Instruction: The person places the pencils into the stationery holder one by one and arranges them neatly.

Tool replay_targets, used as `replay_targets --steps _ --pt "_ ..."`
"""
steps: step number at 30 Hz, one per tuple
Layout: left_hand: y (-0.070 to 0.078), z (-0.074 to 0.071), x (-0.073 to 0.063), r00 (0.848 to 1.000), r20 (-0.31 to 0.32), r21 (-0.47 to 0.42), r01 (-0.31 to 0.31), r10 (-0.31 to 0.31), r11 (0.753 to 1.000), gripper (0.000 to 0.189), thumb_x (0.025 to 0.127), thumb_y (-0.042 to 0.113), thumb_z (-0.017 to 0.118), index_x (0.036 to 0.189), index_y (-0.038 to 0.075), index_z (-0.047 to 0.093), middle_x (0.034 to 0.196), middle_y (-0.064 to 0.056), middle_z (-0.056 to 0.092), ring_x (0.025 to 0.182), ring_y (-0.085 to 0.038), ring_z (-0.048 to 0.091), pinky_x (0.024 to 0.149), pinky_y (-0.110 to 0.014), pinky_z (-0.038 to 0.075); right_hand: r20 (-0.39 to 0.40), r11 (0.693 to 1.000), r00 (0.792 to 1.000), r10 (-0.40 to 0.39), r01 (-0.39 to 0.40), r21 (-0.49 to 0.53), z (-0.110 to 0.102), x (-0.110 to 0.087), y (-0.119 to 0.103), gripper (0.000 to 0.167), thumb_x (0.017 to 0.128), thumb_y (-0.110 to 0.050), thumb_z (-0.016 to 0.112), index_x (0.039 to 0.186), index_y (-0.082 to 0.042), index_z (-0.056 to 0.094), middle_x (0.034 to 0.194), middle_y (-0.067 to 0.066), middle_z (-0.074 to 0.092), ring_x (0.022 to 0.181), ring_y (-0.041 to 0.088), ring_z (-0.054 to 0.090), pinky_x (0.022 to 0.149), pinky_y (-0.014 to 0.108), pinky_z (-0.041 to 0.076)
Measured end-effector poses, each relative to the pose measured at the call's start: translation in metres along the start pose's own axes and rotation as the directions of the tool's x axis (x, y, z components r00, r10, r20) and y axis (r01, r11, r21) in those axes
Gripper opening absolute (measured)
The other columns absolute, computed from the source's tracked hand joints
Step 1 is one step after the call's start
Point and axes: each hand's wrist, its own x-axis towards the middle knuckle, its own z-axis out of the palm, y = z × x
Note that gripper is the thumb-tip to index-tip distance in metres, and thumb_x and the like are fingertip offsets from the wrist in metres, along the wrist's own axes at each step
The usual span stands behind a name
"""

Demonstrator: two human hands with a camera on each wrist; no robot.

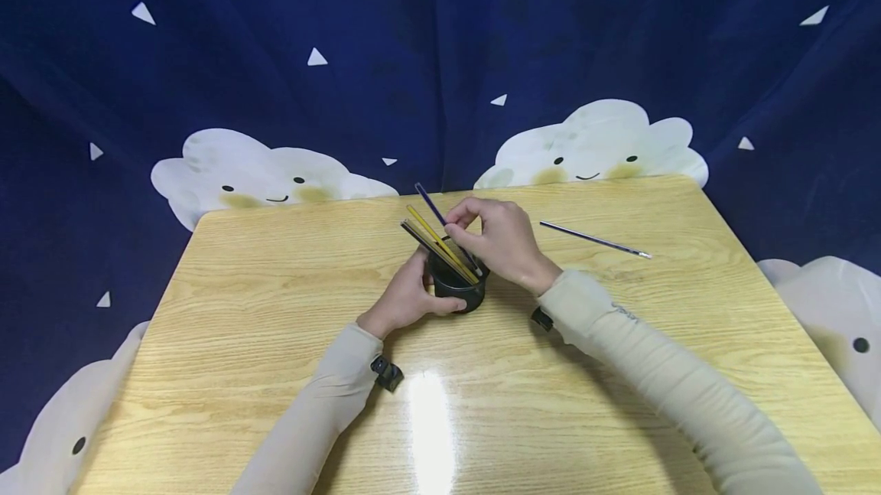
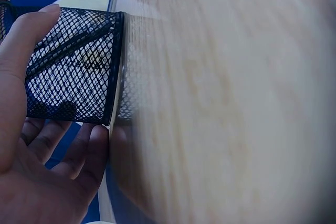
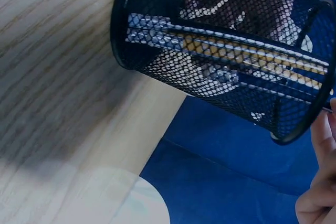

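Note:
A black mesh pencil cup (image 1: pixel 460 297) stands upright on the table. My left hand (image 1: pixel 404 292) holds it, thumb on the near side and fingers round the left and far side; the left wrist view shows the fingertips low by the cup's base. Between thumb and forefinger, my right hand (image 1: pixel 501 239) pinches a dark blue pencil (image 1: pixel 428 202) above the rim. Its lower end reaches inside the cup, seen through the mesh in the right wrist view. Leaning left in the cup are a yellow pencil (image 1: pixel 423 223) and a dark-striped pencil (image 1: pixel 415 232).
Another dark pencil (image 1: pixel 593 238) with a pale end lies on the wooden table (image 1: pixel 275 273), right of the cup. Behind the far edge hangs a dark blue curtain (image 1: pixel 372 13) with white clouds.

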Motion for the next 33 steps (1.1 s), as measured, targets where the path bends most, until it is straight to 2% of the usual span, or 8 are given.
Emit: replay_targets --steps 7,18,24,33 --pt "-0.003 0.0 0.0 1.0 -0.001 -0.014 -0.018 0.018 1.0 0.102 0.079 0.005 0.097 0.163 0.012 0.039 0.145 -0.009 0.063 0.126 -0.024 0.064 0.112 -0.044 0.048 0.026 1.0 1.0 0.002 -0.002 -0.022 0.003 0.0 0.002 0.007 0.096 -0.016 0.08 0.099 -0.011 0.082 0.086 -0.002 0.079 0.05 0.009 0.045 0.052 0.034 0.038" --pt "-0.003 -0.001 0.0 1.0 0.006 0.004 -0.014 0.014 1.0 0.105 0.08 0.008 0.097 0.165 0.014 0.036 0.146 -0.004 0.062 0.127 -0.02 0.063 0.112 -0.04 0.048 0.049 0.999 0.999 0.021 -0.019 -0.049 0.006 0.0 0.005 0.007 0.096 -0.016 0.081 0.099 -0.011 0.083 0.085 -0.002 0.079 0.048 0.006 0.045 0.052 0.034 0.039" --pt "-0.002 -0.001 0.0 1.0 0.003 0.0 -0.013 0.013 1.0 0.105 0.08 0.006 0.097 0.165 0.013 0.036 0.148 -0.006 0.061 0.128 -0.021 0.063 0.113 -0.041 0.048 0.054 0.999 0.998 0.018 -0.015 -0.052 0.007 0.0 0.004 0.007 0.095 -0.017 0.081 0.099 -0.011 0.083 0.084 -0.002 0.079 0.048 0.007 0.046 0.051 0.035 0.039" --pt "0.001 0.0 -0.001 1.0 -0.005 0.001 -0.006 0.006 1.0 0.102 0.079 0.007 0.097 0.163 0.011 0.038 0.144 -0.01 0.063 0.125 -0.024 0.065 0.113 -0.041 0.047 0.06 0.996 0.998 0.022 -0.016 -0.085 0.011 -0.001 0.004 0.006 0.094 -0.016 0.082 0.097 -0.011 0.082 0.084 -0.002 0.079 0.064 0.012 0.066 0.057 0.039 0.047"
